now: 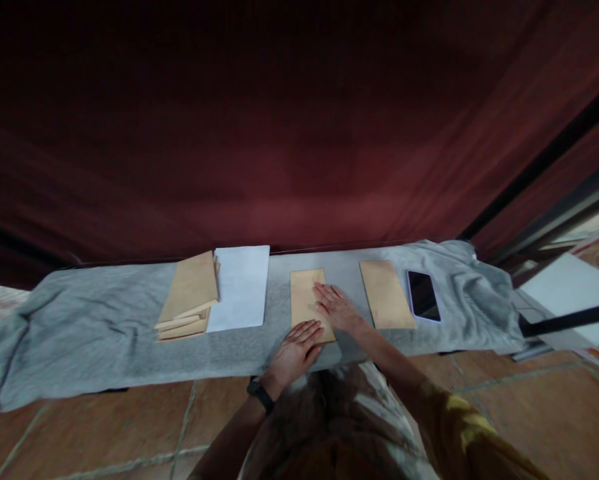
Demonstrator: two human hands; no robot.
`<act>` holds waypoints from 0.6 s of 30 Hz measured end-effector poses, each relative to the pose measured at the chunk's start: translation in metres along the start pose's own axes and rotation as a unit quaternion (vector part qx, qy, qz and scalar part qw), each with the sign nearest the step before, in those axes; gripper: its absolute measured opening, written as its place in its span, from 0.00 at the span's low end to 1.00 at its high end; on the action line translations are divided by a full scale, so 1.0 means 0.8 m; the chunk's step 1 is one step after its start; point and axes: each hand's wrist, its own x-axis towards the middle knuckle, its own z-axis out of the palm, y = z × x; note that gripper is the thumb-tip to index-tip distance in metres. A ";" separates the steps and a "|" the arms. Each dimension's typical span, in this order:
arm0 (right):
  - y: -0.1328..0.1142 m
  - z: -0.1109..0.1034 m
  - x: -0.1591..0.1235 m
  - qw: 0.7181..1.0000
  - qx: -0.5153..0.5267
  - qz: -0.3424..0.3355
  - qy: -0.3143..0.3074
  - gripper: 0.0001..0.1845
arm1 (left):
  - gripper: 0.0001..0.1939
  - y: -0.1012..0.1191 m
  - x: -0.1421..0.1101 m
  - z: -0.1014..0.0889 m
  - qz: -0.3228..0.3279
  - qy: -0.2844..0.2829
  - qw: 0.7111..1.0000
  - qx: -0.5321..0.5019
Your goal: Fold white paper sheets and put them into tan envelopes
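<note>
A tan paper envelope (304,293) lies flat on the grey cloth straight in front of me. My left hand (296,350) rests on its near end, fingers stretched out and palm down. Higher up, at its right edge, my right hand (336,305) lies flat with the fingers spread. Neither hand grips anything. Another tan envelope (386,293) lies to the right of my right hand. Left of the hands are a white sheet of paper (242,287) and a loose stack of tan envelopes (189,290), which overlaps the sheet's left edge.
The grey cloth (99,327) covers a narrow bench, rumpled at both ends. A phone in a pale purple case (424,295) lies at the right. Behind the bench rises a dark red surface (299,167). A dark bar (569,319) stands at the right, above tiled floor (529,400).
</note>
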 end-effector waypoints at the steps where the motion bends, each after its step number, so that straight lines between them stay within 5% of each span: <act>1: 0.005 0.001 0.008 1.000 -0.009 0.000 -0.002 0.30 | 0.22 0.000 0.001 -0.001 -0.001 0.004 1.000 -0.005; 9: 0.018 0.010 0.043 0.999 -0.033 0.033 0.022 0.32 | 0.20 0.001 0.002 0.000 -0.006 0.022 0.999 -0.029; 18: 0.005 0.015 0.021 0.999 -0.038 0.005 0.018 0.32 | 0.19 0.000 0.002 0.006 -0.009 0.037 0.999 -0.032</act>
